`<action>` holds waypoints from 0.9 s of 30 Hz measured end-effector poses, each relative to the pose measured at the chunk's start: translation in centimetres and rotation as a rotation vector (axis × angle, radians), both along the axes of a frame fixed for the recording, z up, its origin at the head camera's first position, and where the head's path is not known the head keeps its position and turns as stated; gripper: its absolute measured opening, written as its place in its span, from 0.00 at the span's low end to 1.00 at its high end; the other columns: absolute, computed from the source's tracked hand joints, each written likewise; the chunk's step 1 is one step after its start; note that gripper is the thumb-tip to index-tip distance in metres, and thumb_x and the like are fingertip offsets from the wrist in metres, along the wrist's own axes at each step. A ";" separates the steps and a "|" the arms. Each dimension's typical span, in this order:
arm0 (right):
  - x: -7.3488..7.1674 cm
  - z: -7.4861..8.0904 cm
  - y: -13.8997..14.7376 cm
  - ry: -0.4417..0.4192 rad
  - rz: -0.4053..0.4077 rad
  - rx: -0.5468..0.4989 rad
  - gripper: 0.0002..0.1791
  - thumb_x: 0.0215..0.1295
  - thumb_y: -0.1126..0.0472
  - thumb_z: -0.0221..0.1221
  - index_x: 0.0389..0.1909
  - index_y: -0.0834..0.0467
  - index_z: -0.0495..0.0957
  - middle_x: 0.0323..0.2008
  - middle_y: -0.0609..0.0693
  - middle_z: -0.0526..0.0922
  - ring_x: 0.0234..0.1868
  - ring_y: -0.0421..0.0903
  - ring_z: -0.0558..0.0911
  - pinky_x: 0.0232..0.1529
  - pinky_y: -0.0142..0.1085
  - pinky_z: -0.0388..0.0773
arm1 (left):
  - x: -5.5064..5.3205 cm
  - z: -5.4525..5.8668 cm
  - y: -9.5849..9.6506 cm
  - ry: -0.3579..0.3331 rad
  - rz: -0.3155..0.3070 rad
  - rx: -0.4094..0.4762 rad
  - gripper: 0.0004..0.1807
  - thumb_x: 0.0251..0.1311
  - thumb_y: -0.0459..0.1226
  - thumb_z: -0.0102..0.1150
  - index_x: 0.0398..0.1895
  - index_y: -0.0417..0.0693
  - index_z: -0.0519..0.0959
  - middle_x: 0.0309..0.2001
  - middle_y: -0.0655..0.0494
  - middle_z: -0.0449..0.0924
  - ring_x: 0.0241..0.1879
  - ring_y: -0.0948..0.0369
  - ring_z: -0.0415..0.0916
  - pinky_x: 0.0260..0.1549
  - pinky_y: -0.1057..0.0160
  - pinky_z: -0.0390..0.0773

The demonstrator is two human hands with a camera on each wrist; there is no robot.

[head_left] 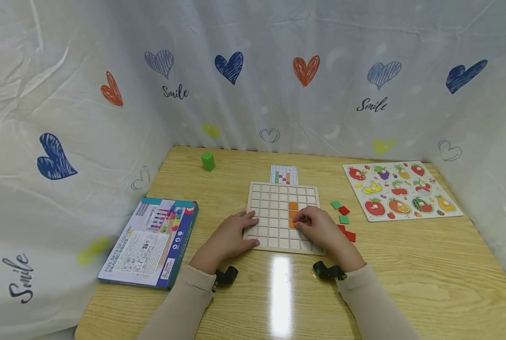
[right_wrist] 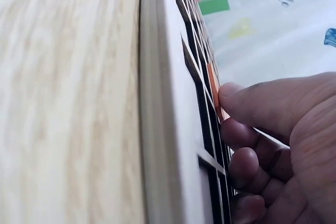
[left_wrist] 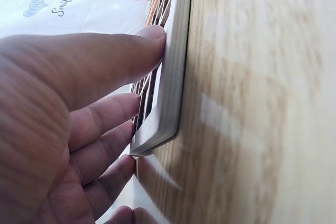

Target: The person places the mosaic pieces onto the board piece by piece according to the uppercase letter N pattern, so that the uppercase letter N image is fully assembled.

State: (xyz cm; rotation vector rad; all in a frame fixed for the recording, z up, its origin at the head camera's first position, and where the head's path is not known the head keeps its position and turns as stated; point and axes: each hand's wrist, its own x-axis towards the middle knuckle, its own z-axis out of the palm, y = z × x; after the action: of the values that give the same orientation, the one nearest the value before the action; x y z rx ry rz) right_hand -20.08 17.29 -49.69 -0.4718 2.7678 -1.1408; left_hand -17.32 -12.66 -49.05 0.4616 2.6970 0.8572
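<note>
A wooden grid board (head_left: 267, 231) lies on the table with several orange tiles (head_left: 293, 206) in one column of its squares. My left hand (head_left: 231, 236) rests on the board's left edge, fingers spread and fairly straight, the thumb (left_wrist: 139, 51) lying on the near rim. Over the lowest orange tile (right_wrist: 213, 85), my right hand (head_left: 321, 226) has its fingers curled; thumb and forefinger pinch that tile at its square. Behind the board, a small pattern card (head_left: 284, 168) shows coloured squares on a grid, its near edge meeting the board.
Loose green tiles (head_left: 344, 219) and red tiles (head_left: 350, 236) lie right of the board, beside my right hand. A fruit puzzle board (head_left: 386, 203) is at the far right. On the left are a flat toy box (head_left: 142, 250) and, farther back, a green block (head_left: 208, 161).
</note>
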 end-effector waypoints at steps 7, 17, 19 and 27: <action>-0.3 1.2 2.4 0.012 -0.103 -0.070 0.06 0.78 0.61 0.66 0.47 0.59 0.88 0.39 0.53 0.86 0.37 0.47 0.77 0.35 0.33 0.76 | 0.0 0.1 0.0 -0.005 0.000 0.005 0.36 0.69 0.48 0.75 0.79 0.53 0.76 0.85 0.60 0.64 0.87 0.50 0.53 0.84 0.38 0.58; -0.5 1.2 10.2 -0.052 -0.506 -0.038 0.21 0.83 0.51 0.58 0.60 0.64 0.83 0.48 0.58 0.83 0.43 0.49 0.77 0.37 0.34 0.76 | 0.1 0.3 0.1 -0.016 -0.004 0.005 0.36 0.69 0.48 0.74 0.79 0.54 0.77 0.85 0.60 0.64 0.87 0.49 0.53 0.84 0.38 0.58; -0.6 0.9 10.7 -0.086 -0.513 -0.024 0.23 0.83 0.49 0.58 0.62 0.64 0.83 0.49 0.59 0.83 0.44 0.51 0.77 0.39 0.36 0.76 | 0.1 0.3 0.1 -0.011 -0.002 0.008 0.35 0.69 0.47 0.74 0.78 0.54 0.77 0.85 0.60 0.65 0.87 0.49 0.53 0.84 0.38 0.58; -1.1 0.5 10.2 -0.087 -0.453 0.113 0.23 0.78 0.46 0.65 0.54 0.63 0.85 0.46 0.59 0.87 0.40 0.52 0.81 0.38 0.38 0.76 | 0.2 0.4 0.1 -0.005 0.000 0.006 0.35 0.70 0.47 0.74 0.79 0.54 0.77 0.85 0.60 0.64 0.87 0.50 0.53 0.84 0.39 0.58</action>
State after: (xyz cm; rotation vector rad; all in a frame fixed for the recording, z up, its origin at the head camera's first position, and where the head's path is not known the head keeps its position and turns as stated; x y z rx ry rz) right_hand -21.15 27.48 -49.17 0.2257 2.9199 -1.0363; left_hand -17.11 -12.60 -48.66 0.4591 2.6905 0.8650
